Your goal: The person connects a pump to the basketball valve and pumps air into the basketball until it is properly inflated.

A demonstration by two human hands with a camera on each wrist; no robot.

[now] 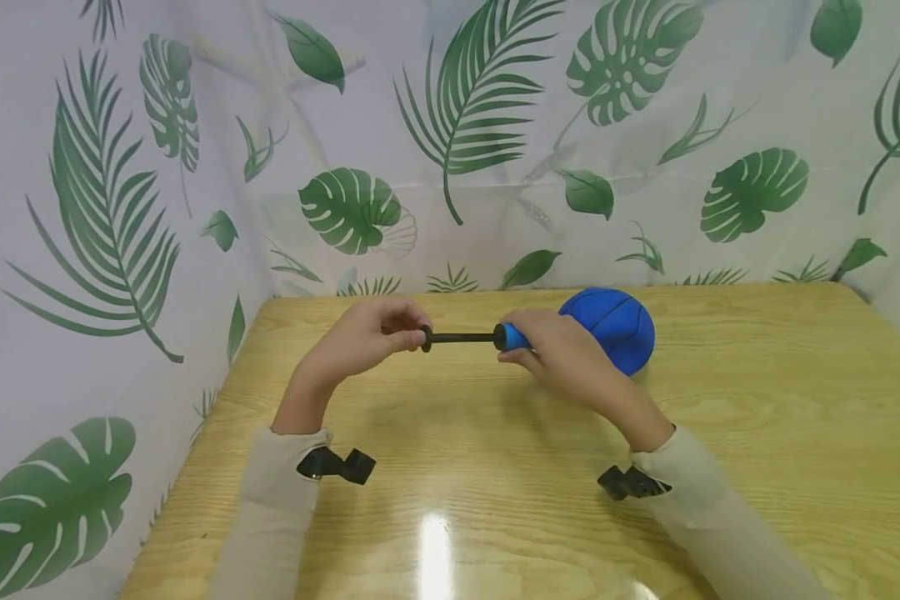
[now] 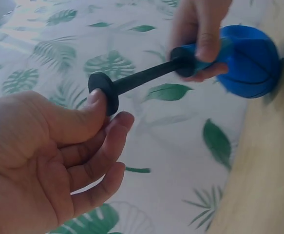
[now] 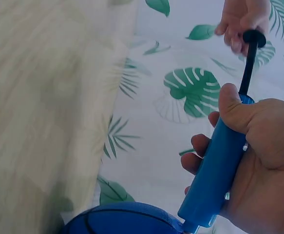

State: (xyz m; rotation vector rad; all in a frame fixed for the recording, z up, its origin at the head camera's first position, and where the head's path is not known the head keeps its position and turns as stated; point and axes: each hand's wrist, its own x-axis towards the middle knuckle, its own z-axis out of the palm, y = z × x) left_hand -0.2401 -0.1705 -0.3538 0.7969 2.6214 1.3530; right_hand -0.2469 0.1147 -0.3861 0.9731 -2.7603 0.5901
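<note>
A blue hand pump (image 3: 215, 168) with a black plunger rod (image 1: 461, 337) lies across the space between the two hands. My right hand (image 1: 562, 354) grips its blue barrel, fingers wrapped around it. With thumb and fingers, my left hand (image 1: 363, 342) pinches the round black handle (image 2: 103, 92) at the rod's end; the rod is drawn well out of the barrel. A blue ball (image 1: 615, 329) with dark seam lines rests on the table just beyond the right hand. In the right wrist view the pump's tip meets the ball's edge.
The wooden table (image 1: 450, 467) spreads under both forearms. Behind it and along the left hangs a white cloth (image 1: 495, 242) printed with green leaves. Black straps with small cameras sit on the left cuff (image 1: 337, 464) and the right cuff (image 1: 633, 482).
</note>
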